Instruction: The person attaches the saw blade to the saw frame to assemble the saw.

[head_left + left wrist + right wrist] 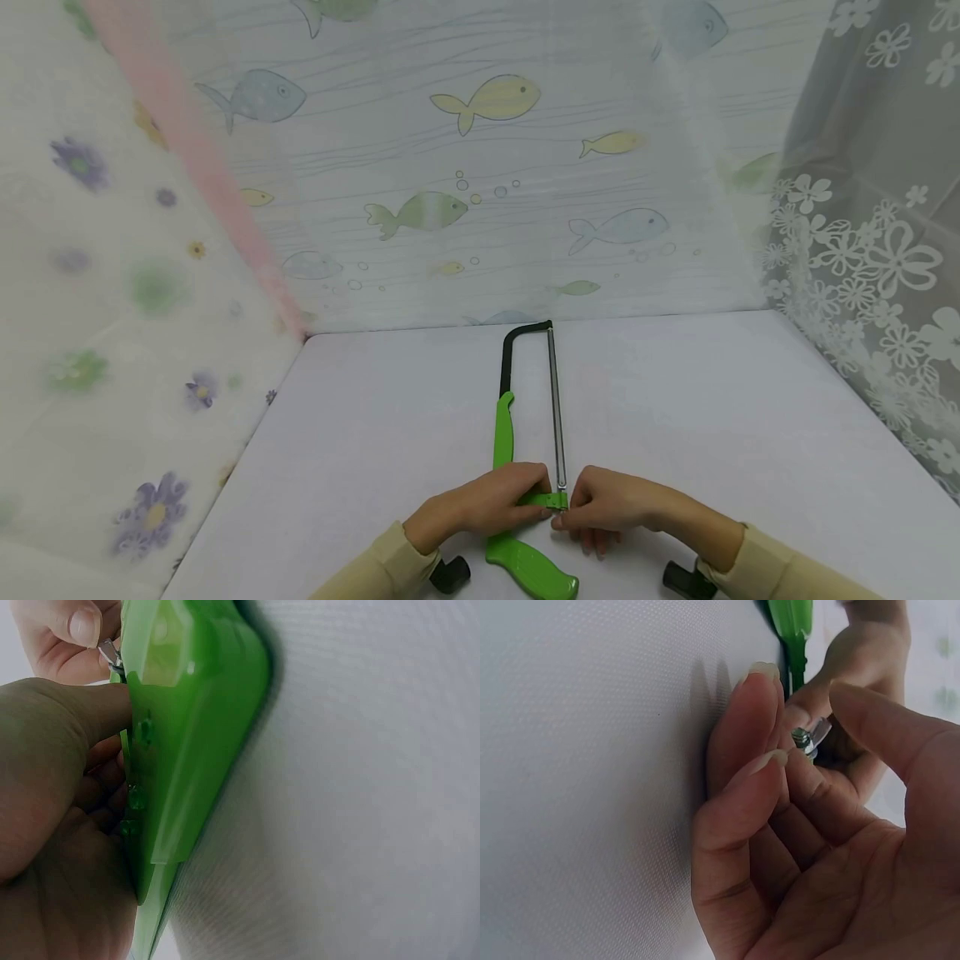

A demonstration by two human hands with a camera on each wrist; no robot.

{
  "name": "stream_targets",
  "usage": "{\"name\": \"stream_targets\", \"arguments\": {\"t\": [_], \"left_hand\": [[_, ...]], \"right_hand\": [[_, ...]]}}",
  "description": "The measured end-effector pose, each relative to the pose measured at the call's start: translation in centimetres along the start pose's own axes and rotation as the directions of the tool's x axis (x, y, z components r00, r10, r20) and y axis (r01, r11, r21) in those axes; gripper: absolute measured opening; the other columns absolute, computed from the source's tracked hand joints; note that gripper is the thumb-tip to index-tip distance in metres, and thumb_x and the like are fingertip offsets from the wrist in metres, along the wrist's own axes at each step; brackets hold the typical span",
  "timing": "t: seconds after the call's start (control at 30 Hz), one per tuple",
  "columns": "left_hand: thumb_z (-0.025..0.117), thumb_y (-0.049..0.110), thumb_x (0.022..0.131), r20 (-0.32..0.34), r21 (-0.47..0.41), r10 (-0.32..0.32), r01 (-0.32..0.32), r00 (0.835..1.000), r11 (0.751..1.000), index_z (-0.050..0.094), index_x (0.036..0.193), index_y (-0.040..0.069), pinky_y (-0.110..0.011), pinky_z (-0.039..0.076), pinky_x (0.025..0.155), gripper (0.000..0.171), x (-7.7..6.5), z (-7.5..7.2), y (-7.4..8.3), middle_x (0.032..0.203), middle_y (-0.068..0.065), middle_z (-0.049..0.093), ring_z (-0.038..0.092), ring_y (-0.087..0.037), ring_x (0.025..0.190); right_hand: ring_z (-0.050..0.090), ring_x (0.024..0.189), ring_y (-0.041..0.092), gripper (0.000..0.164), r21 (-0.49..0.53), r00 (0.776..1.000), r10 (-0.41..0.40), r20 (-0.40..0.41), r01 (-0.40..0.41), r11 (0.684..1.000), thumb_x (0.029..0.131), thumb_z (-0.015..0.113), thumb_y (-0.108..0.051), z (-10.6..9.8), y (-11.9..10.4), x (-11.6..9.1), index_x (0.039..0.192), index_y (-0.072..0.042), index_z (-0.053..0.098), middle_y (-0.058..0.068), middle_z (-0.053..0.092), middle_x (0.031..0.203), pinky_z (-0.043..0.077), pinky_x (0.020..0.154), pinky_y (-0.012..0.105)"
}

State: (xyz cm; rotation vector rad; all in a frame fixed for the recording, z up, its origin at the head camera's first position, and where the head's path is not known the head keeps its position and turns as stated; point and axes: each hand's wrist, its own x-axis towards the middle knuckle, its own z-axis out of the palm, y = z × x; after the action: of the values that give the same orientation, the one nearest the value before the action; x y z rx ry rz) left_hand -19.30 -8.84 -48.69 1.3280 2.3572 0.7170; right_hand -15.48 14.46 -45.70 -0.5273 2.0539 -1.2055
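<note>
A hacksaw with a green handle (pixel 534 568) lies on the table, its black frame (pixel 507 367) and thin metal blade (pixel 557 408) pointing away from me. My left hand (pixel 495 498) grips the green bar at the handle end of the blade. Its thumb presses that green part in the left wrist view. Opposite it, my right hand (pixel 626 504) has thumb and curled forefinger round a small metal wing nut (pixel 820 733) at the blade's near end. The right hand's other fingers (pixel 742 735) are curled by the tabletop. In the head view the fingers mostly hide the nut.
The saw lies on a white table (pixel 697 400). Behind it hangs a fish-print curtain (pixel 510 167), with a floral curtain (pixel 135 333) on the left and a grey lace one (pixel 885 250) on the right. Black wrist devices (pixel 452 575) sit under both sleeves.
</note>
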Motion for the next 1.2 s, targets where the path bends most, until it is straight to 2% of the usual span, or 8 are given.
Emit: {"name": "stream_targets", "arguments": {"t": [0.2, 0.43, 0.77, 1.07, 1.2], "left_hand": [[0.063, 0.024, 0.104, 0.0, -0.002, 0.004, -0.004, 1.0, 1.0, 0.057, 0.106, 0.017, -0.016, 0.042, 0.075, 0.009, 0.0, 0.1, 0.0, 0.094, 0.014, 0.055, 0.048, 0.001, 0.084], [0.062, 0.025, 0.104, -0.002, 0.001, 0.007, -0.007, 1.0, 1.0, 0.057, 0.105, 0.017, -0.016, 0.042, 0.075, 0.01, 0.0, 0.0, 0.1, 0.093, 0.013, 0.055, 0.048, 0.001, 0.084], [0.063, 0.027, 0.104, 0.001, 0.002, -0.011, 0.011, 1.0, 1.0, 0.057, 0.105, 0.018, -0.016, 0.042, 0.075, 0.011, 0.1, 0.1, 0.1, 0.094, 0.015, 0.055, 0.048, 0.001, 0.083], [0.063, 0.028, 0.104, 0.004, -0.001, -0.018, 0.018, 1.0, 1.0, 0.057, 0.105, 0.018, -0.016, 0.043, 0.075, 0.012, 0.1, 0.2, 0.0, 0.094, 0.015, 0.055, 0.048, 0.001, 0.083], [0.063, 0.028, 0.104, 0.006, -0.009, -0.02, 0.02, 1.0, 1.0, 0.057, 0.105, 0.018, -0.016, 0.043, 0.076, 0.011, 0.1, 0.1, 0.0, 0.095, 0.015, 0.056, 0.049, 0.002, 0.084]], "right_hand": [[0.052, 0.044, 0.01, 0.041, -0.017, 0.999, 0.024, -0.022, -0.025, 1.0, 0.095, 0.071, -0.028, 0.2, -0.2, 0.2, 0.068, 0.003, 0.071, 0.003, 0.06, 0.054, 0.035, 0.041, 0.02], [0.052, 0.045, 0.01, 0.038, -0.041, 1.0, 0.006, -0.02, -0.007, 0.999, 0.095, 0.071, -0.025, -0.2, -0.1, -0.2, 0.069, 0.002, 0.072, 0.003, 0.063, 0.057, 0.035, 0.042, 0.021], [0.052, 0.048, 0.01, 0.021, -0.055, 0.999, -0.015, -0.034, 0.013, 0.998, 0.093, 0.072, -0.016, -0.9, 0.2, -0.7, 0.076, -0.005, 0.072, 0.0, 0.061, 0.061, 0.037, 0.043, 0.022], [0.049, 0.048, 0.009, 0.02, -0.024, 0.999, -0.039, -0.01, 0.038, 0.999, 0.093, 0.072, -0.014, -0.7, 0.3, -0.6, 0.076, -0.003, 0.072, 0.002, 0.061, 0.06, 0.036, 0.044, 0.022], [0.046, 0.047, 0.008, 0.026, -0.022, 0.999, -0.039, -0.006, 0.039, 0.999, 0.093, 0.072, -0.017, -0.5, 0.3, -0.5, 0.074, 0.0, 0.072, 0.001, 0.059, 0.057, 0.035, 0.044, 0.022]]}}
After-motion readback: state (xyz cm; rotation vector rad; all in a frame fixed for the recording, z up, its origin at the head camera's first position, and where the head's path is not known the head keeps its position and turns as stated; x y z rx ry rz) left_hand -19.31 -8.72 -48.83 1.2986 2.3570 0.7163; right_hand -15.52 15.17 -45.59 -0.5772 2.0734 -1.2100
